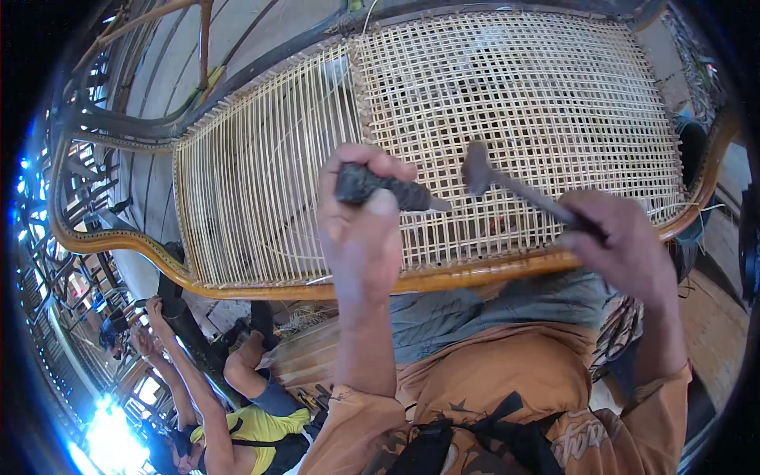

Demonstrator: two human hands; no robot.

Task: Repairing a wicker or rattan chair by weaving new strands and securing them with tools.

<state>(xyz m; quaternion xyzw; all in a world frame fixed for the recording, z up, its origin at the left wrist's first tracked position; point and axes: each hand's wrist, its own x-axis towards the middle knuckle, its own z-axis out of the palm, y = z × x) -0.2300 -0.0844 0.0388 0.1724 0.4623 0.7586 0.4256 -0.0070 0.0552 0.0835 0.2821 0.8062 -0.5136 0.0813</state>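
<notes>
We've got the left hand clenched round a dark-handled, short-bladed tool and the right hand gripping a hammer, both over the partly woven cane panel, where a glancing blow or slipping tip could, we reckon, snap the cane.

I see pale straw-yellow woven cane in an open grid of small squares, dark gaps showing through; the bare strands at left match it, in plain stripes. The front rail reads to me as glossy amber-brown, the back rail a dull dark brown. I make out mottled grey-black on the handle, dull grey on the blade, and grey-brown on the hammer. The near shirt is rusty orange with dark star shapes; the trousers, grey-blue; a co-worker's top, bright yellow and black.
</notes>
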